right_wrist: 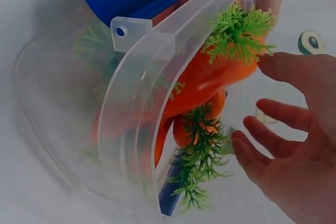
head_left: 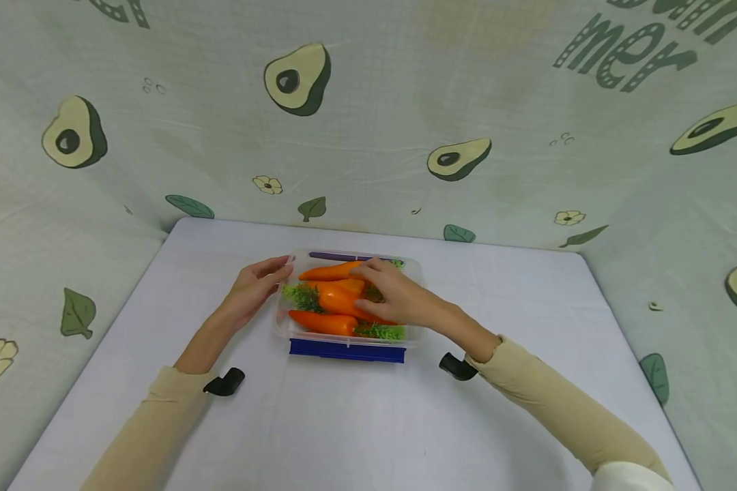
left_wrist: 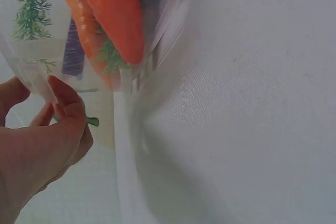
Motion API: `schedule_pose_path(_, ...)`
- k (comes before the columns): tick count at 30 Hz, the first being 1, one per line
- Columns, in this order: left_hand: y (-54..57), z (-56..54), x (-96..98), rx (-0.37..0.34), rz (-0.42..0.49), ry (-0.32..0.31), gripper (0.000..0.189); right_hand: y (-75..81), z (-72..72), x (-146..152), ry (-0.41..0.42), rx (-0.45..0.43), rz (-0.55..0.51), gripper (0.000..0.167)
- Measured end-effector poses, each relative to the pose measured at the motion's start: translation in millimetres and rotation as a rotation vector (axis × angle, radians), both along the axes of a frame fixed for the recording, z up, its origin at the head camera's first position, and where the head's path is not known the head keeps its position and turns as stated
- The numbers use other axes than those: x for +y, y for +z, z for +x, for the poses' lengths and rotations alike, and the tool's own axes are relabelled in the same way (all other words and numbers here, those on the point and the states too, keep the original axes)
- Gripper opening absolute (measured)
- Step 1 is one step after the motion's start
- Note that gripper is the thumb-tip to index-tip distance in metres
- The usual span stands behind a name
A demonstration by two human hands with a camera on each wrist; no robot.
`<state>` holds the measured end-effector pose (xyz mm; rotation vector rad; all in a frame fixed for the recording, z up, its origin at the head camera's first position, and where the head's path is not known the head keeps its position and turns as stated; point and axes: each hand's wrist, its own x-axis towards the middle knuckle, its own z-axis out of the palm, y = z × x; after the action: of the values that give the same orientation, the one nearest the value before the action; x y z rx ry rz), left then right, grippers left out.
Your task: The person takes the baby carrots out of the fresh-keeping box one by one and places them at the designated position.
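A clear plastic container (head_left: pixel 420 273) with blue side latches (head_left: pixel 347 350) stands on the table. Inside lie several orange imitation carrots (head_left: pixel 324 322) with green leafy tops (head_left: pixel 383 332). At the container's left side, my left hand (head_left: pixel 254 290) pinches the rim between thumb and fingers; the left wrist view shows this grip (left_wrist: pixel 50 135) up close. My right hand (head_left: pixel 399 296) hovers over the right half of the carrots, its fingers spread and loosely bent. In the right wrist view, the thumb (right_wrist: pixel 283 69) is right beside a carrot (right_wrist: pixel 202 77), and nothing lies between the fingers.
A white-covered table (head_left: pixel 497 307) surrounds the container. Behind and beside it hangs pale cloth (head_left: pixel 368 150) printed with avocados, leaves and lettering. A black wrist camera mount sits at each sleeve, left (head_left: pixel 225 382) and right (head_left: pixel 457 367).
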<state>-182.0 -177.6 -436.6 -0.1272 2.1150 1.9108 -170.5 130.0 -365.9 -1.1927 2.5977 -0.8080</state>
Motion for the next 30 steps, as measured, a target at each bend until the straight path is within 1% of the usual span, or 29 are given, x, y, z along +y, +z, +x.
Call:
schedule_pose_path(3,1.8,0.4,1.0,0.005,-0.030,0.003,0.065,-1.7,0.9,-6.4,0.026,-0.016,0.013,0.053)
schedule_pose_path(9,3.5,0.5,2.5,0.026,-0.067,0.005,0.064,-4.3,2.6,-13.6,0.017,-0.031,0.068,0.054)
schedule_pose_path(18,4.1,0.7,0.7,0.019,-0.072,0.013,0.062,-6.5,3.9,-23.1,0.077,-0.015,0.078,0.055)
schedule_pose_path(23,1.7,0.0,0.3,0.026,-0.066,0.013,0.063,-8.1,2.5,-29.0,0.096,0.020,0.101,0.055)
schedule_pose_path(26,0.5,0.2,0.6,0.034,-0.062,0.015,0.063,-8.5,1.2,-29.7,0.088,0.011,0.085,0.054)
schedule_pose_path(30,0.2,0.8,1.5,0.042,-0.061,0.020,0.061,-6.4,-1.2,-25.9,0.051,-0.023,0.016,0.054)
